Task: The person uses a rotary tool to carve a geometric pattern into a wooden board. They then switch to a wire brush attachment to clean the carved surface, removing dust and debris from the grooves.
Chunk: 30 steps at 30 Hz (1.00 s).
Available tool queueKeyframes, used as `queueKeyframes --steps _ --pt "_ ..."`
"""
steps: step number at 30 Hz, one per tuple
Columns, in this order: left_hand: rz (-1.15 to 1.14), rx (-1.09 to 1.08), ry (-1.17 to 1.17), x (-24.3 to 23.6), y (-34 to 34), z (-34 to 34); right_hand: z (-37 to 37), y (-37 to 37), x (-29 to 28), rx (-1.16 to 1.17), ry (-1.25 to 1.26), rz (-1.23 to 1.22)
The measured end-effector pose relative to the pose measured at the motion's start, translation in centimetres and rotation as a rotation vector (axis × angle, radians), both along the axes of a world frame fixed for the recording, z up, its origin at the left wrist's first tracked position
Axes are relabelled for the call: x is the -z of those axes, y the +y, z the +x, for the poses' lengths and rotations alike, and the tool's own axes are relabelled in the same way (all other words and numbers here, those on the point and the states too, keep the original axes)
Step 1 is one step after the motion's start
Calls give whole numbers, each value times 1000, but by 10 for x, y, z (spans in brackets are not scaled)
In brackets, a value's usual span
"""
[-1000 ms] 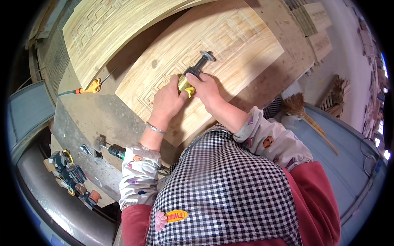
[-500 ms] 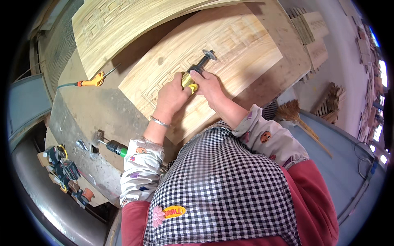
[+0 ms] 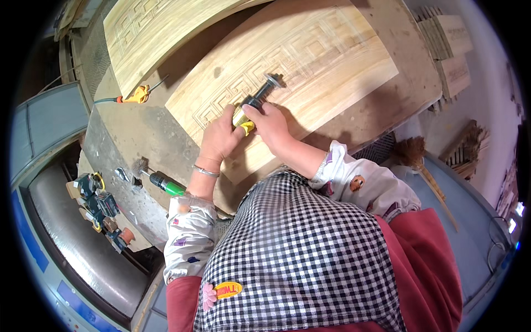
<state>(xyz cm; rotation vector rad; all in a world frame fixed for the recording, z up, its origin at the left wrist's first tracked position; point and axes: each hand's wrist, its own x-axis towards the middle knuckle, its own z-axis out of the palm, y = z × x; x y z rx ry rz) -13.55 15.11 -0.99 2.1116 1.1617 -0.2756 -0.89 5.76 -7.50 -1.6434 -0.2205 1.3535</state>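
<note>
Both my hands grip a yellow-and-black straight grinder (image 3: 251, 103) with a small round disc at its tip. My left hand (image 3: 218, 135) wraps its rear, a metal bangle on the wrist. Further forward, my right hand (image 3: 268, 126) closes around the body, thumb on top. The disc (image 3: 272, 81) is over the carved key pattern of a pale wooden board (image 3: 326, 77); I cannot tell whether it touches. Beneath my hands the board lies slanted across the worktable.
A second carved board (image 3: 160, 41) overlaps the far left. An orange-yellow air gun (image 3: 138, 94) and a green-black tool with a wire brush (image 3: 166, 184) lie on the table (image 3: 130, 127). At right are a straw broom (image 3: 423, 166) and stacked wooden pieces (image 3: 454, 36).
The grinder and both hands have shifted left and nearer along the carving. My view has also moved slightly. Both hands still hold the tool.
</note>
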Motion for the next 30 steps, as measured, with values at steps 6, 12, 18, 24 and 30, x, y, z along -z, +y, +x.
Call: queueKeyframes --steps 6,12,18,24,30 --pt "-11 -55 -11 -3 1 8 11 13 -3 -53 -24 -18" --pt "-18 -26 -78 1 4 5 10 14 3 -66 -72 -56" --pt "-21 -66 -76 -4 6 0 1 20 -7 18 -98 -24" --pt "27 -15 -73 -17 24 -26 -30 34 -37 117 -44 1" --pt "-10 46 -54 -13 32 -24 -39 34 -26 247 26 5"
